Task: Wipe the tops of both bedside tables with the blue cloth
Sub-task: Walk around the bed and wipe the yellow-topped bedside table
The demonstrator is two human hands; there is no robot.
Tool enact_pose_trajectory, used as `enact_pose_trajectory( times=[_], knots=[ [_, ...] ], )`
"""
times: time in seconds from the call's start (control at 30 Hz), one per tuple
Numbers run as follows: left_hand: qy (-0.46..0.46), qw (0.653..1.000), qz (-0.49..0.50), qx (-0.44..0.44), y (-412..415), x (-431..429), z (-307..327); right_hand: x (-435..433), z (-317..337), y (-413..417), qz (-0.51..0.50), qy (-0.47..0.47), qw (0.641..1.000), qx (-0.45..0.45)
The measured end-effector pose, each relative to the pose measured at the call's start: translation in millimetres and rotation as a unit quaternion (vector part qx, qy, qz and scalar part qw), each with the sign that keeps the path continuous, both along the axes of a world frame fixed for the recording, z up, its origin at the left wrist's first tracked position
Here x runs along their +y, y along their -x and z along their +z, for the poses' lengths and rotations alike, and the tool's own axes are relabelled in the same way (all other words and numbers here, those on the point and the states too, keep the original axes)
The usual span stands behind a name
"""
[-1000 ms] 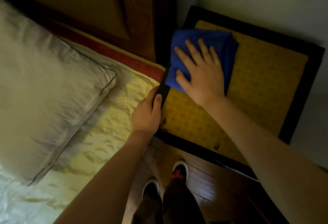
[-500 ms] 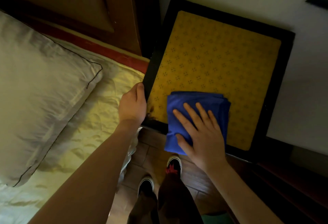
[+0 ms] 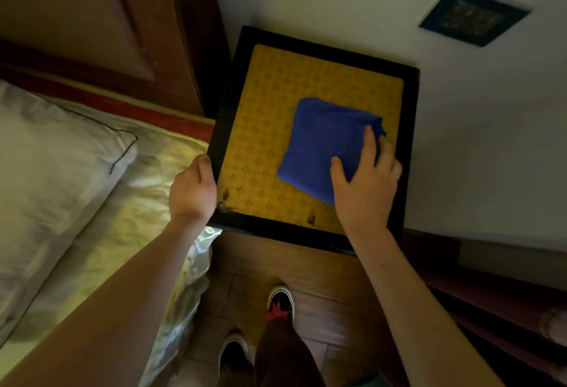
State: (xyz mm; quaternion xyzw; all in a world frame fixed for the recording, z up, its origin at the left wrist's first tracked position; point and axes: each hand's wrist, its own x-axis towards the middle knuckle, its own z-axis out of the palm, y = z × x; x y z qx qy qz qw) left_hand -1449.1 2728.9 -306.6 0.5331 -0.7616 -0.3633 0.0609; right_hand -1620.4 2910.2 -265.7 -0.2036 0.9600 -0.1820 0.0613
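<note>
Folded blue cloth (image 3: 322, 144) is pressed onto the yellow patterned tabletop (image 3: 260, 110) by the right grip (image 3: 365, 184), fingers spread. The tabletop's black left edge is clasped by the left grip (image 3: 191, 190), thumb on top.

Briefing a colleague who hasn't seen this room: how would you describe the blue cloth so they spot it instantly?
Beside the bed stands a bedside table with a black rim and a patterned yellow top. On that top lies the folded cloth, partly under the right hand. It is the only blue thing there.

A black-framed bedside table (image 3: 260, 129) with a yellow patterned top carries a folded blue cloth (image 3: 319, 144), right of centre
</note>
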Motion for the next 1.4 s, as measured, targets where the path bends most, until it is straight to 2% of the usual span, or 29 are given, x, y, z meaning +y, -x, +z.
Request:
enact_pose_trajectory(
  times=[0.1, 0.2, 0.27, 0.33, 0.37, 0.5, 0.7, 0.8, 0.9, 1.1, 1.27, 1.33, 1.4],
  knots=[
    [0.001, 1.0, -0.009, -0.018, 0, 1, 4, 0, 5, -16, -0.1, 0.0, 0.99, -0.104],
    [-0.046, 0.998, 0.017, -0.028, 3, 5, 9, -7, 8, -18, -0.171, 0.113, 0.958, -0.202],
    [-0.062, 0.996, 0.019, -0.056, 2, 13, 18, -11, 16, -15, -0.224, 0.179, 0.909, -0.302],
    [-0.084, 0.994, 0.009, -0.07, -7, 22, 34, -14, 35, -20, -0.276, 0.263, 0.83, -0.408],
    [-0.097, 0.993, 0.0, -0.069, -15, 26, 45, -14, 50, -28, -0.276, 0.293, 0.809, -0.429],
    [-0.087, 0.995, -0.043, -0.035, -52, 42, 119, 3, 128, -63, -0.137, 0.294, 0.857, -0.401],
    [0.002, 0.992, -0.118, 0.039, -149, 78, 268, 43, 261, -139, -0.046, 0.287, 0.882, -0.371],
    [0.033, 0.994, -0.09, 0.059, -216, 107, 333, 66, 311, -185, 0.023, 0.248, 0.911, -0.329],
    [0.046, 0.997, -0.024, 0.06, -289, 137, 369, 90, 338, -223, 0.082, 0.198, 0.93, -0.3],
    [-0.031, 0.986, 0.165, -0.014, -422, 196, 359, 100, 332, -265, 0.143, 0.111, 0.904, -0.389],
    [-0.068, 0.944, 0.323, -0.004, -480, 266, 341, 71, 320, -294, 0.176, 0.053, 0.894, -0.408],
    [-0.068, 0.914, 0.4, 0.025, -486, 297, 338, 58, 322, -309, 0.233, 0.043, 0.887, -0.397],
    [-0.064, 0.876, 0.475, 0.05, -484, 327, 336, 47, 325, -325, 0.31, 0.021, 0.861, -0.403]
  ],
)
